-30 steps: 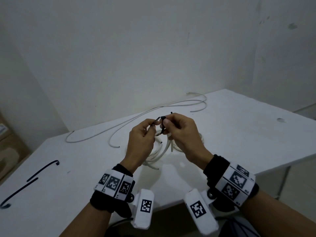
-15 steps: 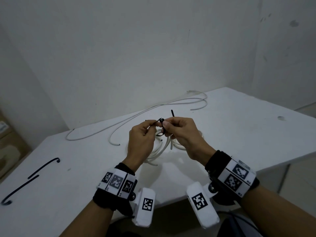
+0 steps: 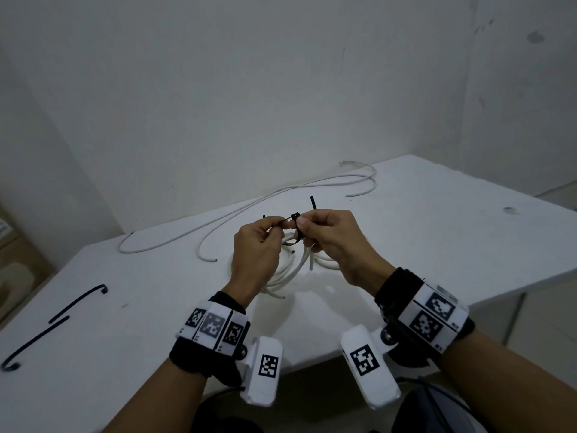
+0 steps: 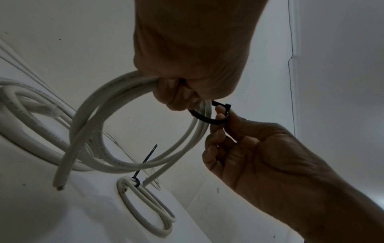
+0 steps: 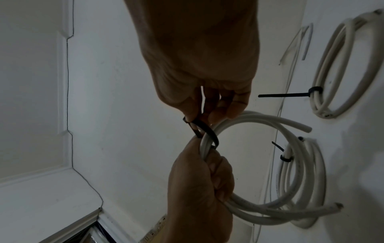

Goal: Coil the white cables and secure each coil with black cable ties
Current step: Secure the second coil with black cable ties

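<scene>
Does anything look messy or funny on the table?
Nothing is broken or spilled. One long white cable sprawls uncoiled along the far side of the table. The tied coil has a long black tail sticking out, untrimmed. Two spare ties lie loose at the left.

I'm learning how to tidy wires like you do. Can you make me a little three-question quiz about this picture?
1. True or false: the black cable tie is looped round the held coil.
2. Which hand grips the coil: A left, B right?
3. How many spare ties lie at the table's left end?

Key
1. True; it is still a loose loop.
2. A: the left hand grips the coil, and the right hand pinches the tie's head.
3. Two.
</scene>
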Motion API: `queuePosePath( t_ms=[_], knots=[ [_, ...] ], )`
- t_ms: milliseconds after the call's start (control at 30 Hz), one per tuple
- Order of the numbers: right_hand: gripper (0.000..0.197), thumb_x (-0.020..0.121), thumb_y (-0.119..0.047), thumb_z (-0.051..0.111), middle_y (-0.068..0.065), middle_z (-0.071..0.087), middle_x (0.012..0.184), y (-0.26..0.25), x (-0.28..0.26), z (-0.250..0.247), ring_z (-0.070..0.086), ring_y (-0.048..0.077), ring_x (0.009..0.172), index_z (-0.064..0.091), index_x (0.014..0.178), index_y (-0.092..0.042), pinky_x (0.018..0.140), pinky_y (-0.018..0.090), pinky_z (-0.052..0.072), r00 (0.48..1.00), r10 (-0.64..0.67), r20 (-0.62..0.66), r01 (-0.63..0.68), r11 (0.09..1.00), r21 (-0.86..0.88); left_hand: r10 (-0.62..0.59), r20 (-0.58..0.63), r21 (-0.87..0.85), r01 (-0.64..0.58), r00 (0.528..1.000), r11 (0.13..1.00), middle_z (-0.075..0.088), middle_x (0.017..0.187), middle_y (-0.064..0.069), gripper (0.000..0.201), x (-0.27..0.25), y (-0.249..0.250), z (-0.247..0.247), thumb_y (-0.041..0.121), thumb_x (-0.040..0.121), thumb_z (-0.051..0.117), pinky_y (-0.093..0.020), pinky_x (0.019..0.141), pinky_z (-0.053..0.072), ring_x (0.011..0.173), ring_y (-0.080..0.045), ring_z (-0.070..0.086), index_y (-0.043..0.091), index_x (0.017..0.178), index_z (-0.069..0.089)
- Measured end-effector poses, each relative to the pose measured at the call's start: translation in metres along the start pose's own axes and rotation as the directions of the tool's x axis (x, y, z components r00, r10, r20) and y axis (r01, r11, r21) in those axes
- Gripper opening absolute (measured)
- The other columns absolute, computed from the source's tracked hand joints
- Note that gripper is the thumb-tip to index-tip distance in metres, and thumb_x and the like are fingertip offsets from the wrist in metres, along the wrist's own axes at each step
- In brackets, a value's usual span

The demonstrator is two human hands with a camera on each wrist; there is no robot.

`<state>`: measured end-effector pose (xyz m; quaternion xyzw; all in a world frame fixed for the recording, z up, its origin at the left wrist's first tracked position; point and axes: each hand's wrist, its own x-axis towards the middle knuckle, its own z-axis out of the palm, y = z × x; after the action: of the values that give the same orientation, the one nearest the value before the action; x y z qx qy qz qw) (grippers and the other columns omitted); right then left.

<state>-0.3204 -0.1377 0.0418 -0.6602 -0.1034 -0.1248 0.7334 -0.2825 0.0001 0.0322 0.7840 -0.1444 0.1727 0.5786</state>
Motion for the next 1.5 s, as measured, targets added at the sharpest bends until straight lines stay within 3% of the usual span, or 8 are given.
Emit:
queuePosePath(
  t_ms=[233,467,567,800,900,1033,1300,1500],
  knots=[
    [0.01,0.092,-0.008,0.056,0.01,0.065,0.071,-0.001,0.001,-0.003,0.056,0.0,0.05,0.062,0.101,-0.007,0.051,0.01,0.041,1.0,0.015,-0.01,-0.016,0.993,-0.114,0.007,0.002,0.088,-0.007,1.0,0.996,0.046,0.046,-0.003,0.027,-0.004,-0.002,-0.001,0.001,0.086,0.051,-0.024,0.046,0.025,0.042,-0.016,0.029,0.012,0.074,0.071],
    [0.015,0.091,-0.007,0.055,0.017,0.066,0.071,0.008,0.002,0.004,0.063,0.036,0.07,0.067,0.095,-0.016,0.063,0.043,0.055,0.978,-0.206,-0.023,0.179,0.897,-0.403,0.017,-0.019,0.144,-0.014,1.0,0.989,0.05,0.039,0.011,0.024,-0.003,0.001,0.0,0.001,0.085,0.052,-0.019,0.044,0.03,0.035,-0.005,0.035,0.004,0.076,0.074],
    [0.014,0.091,-0.009,0.058,0.013,0.069,0.075,0.007,0.004,0.001,0.065,0.032,0.074,0.07,0.097,-0.013,0.06,0.034,0.056,0.988,-0.142,0.061,0.154,0.872,-0.465,0.034,0.003,0.149,-0.034,0.999,0.988,0.064,0.055,0.0,0.025,-0.008,0.001,-0.001,0.001,0.086,0.052,-0.021,0.045,0.035,0.039,-0.004,0.041,0.007,0.08,0.076],
    [0.007,0.086,-0.01,0.064,-0.007,0.064,0.067,0.009,0.009,0.003,0.056,0.001,0.059,0.07,0.089,-0.01,0.058,0.009,0.044,0.97,-0.221,0.101,0.241,0.811,-0.533,-0.097,0.098,0.074,0.09,0.99,0.993,0.041,0.034,0.011,0.039,-0.007,0.007,-0.001,0.003,0.088,0.051,-0.02,0.041,0.024,0.035,-0.006,0.031,0.017,0.056,0.068],
    [0.008,0.084,-0.011,0.067,-0.006,0.063,0.064,0.008,0.01,0.001,0.056,0.006,0.057,0.067,0.076,-0.011,0.054,0.012,0.043,0.969,-0.243,0.052,0.235,0.826,-0.513,-0.213,0.183,0.007,0.215,0.96,0.977,0.033,0.039,0.005,0.04,-0.006,0.012,-0.004,0.002,0.088,0.046,-0.021,0.043,0.021,0.035,-0.011,0.024,0.012,0.053,0.062],
    [0.007,0.083,-0.014,0.069,-0.005,0.064,0.066,0.005,0.013,-0.003,0.057,0.012,0.059,0.069,0.078,-0.009,0.058,0.019,0.044,0.967,-0.248,0.051,0.236,0.809,-0.538,-0.343,0.3,-0.078,0.382,0.89,0.921,0.033,0.048,0.003,0.017,-0.006,0.016,-0.005,0.014,0.092,0.037,-0.016,0.039,0.018,0.038,-0.009,0.021,0.012,0.088,0.054],
    [0.006,0.079,-0.027,0.073,-0.016,0.063,0.062,0.008,0.026,-0.017,0.051,-0.004,0.054,0.075,0.077,-0.021,0.056,0.02,0.035,0.994,-0.101,0.038,0.104,0.807,-0.581,-0.326,0.47,0.04,0.349,0.82,0.936,0.028,0.054,0.004,0.007,-0.007,0.017,-0.006,0.019,0.093,0.042,-0.022,0.043,0.012,0.045,-0.012,0.016,0.018,0.098,0.046],
    [0.009,0.079,-0.029,0.072,-0.018,0.062,0.062,-0.002,0.034,-0.02,0.06,0.005,0.065,0.074,0.076,-0.021,0.066,0.028,0.049,0.99,-0.124,0.07,0.138,0.714,-0.687,-0.368,0.501,0.094,0.374,0.783,0.923,0.024,0.051,0.006,0.014,-0.006,0.023,-0.002,0.02,0.094,0.038,-0.02,0.04,0.013,0.043,-0.01,0.014,0.018,0.096,0.051]
  ],
)
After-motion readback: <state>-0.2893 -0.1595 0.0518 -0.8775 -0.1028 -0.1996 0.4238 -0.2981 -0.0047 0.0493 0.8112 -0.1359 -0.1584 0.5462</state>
